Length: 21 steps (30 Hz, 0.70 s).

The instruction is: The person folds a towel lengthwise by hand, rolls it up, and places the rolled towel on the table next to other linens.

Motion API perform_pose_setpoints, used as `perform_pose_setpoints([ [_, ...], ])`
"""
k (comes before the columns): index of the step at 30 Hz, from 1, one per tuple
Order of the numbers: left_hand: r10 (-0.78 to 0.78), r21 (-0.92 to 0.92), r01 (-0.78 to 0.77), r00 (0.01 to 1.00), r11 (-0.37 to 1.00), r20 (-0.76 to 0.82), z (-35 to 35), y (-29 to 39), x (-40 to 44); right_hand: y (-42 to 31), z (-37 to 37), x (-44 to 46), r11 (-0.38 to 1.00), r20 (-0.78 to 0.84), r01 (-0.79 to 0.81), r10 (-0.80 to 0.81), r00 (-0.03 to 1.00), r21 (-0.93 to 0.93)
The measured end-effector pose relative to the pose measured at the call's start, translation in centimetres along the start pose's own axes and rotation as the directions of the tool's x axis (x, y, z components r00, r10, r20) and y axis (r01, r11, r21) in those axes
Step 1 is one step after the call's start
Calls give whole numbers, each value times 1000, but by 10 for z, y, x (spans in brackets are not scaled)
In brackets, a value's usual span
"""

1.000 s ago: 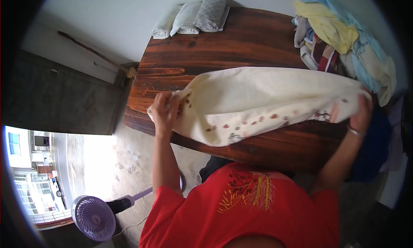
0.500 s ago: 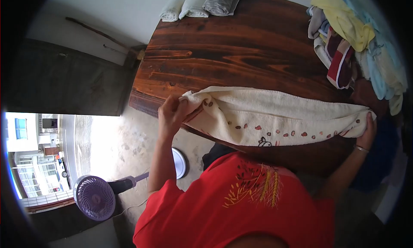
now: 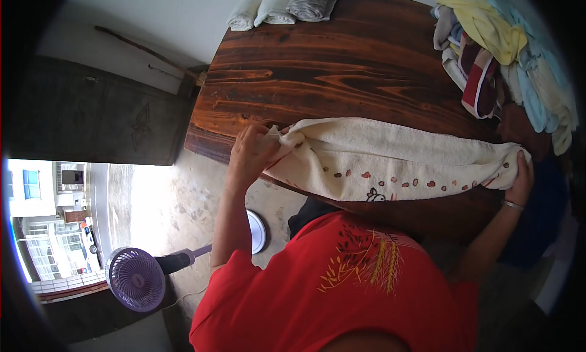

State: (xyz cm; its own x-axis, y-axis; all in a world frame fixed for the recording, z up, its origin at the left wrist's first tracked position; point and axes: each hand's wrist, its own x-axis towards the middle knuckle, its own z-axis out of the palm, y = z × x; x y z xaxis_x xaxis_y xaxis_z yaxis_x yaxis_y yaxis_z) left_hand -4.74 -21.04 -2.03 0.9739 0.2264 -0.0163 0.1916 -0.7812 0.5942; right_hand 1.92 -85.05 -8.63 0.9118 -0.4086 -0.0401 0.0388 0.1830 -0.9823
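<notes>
A cream towel (image 3: 390, 160) with a row of reddish-brown spots and a small outlined animal stretches sideways along the near edge of the wooden table (image 3: 329, 65). Its upper edge is folded over, making a long narrow shape. My left hand (image 3: 250, 149) is closed on the bunched left end, its fingertips partly hidden by the cloth. At the other end my right hand (image 3: 520, 178) grips the right corner, with the thumb on top and the other fingers mostly out of sight beneath.
Several rolled towels (image 3: 278, 7) lie at the table's far left edge. A heap of loose cloths (image 3: 488, 53) sits at the far right. A purple fan (image 3: 137, 279) stands on the floor at left, near an open doorway.
My left hand has turned inward over the towel's left end and shifted slightly right. The towel has moved a little away from my body; my right hand keeps its hold.
</notes>
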Motion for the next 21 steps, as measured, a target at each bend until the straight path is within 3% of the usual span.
perform_pose_setpoints([
  [3,66,-54,-64,997,996,29,1,0,1,2,1,0,1000,-9,10,-10,1000,-9],
  [6,-51,-84,62,990,995,128,-6,16,0,1,4,-2,1000,-2,23,-23,1000,-12],
  [9,-53,-122,68,991,990,124,-5,18,-2,-1,10,-4,1000,-3,20,-20,1000,-14],
  [15,104,-547,-157,986,823,-127,5,-3,9,2,7,-2,1000,0,15,-15,1000,-23],
  [18,125,-492,-199,976,848,-180,6,-9,12,4,3,0,1000,18,21,-21,1000,-16],
  [21,249,-321,-297,951,899,-184,3,-16,17,4,1,0,1000,11,17,-17,1000,-18],
])
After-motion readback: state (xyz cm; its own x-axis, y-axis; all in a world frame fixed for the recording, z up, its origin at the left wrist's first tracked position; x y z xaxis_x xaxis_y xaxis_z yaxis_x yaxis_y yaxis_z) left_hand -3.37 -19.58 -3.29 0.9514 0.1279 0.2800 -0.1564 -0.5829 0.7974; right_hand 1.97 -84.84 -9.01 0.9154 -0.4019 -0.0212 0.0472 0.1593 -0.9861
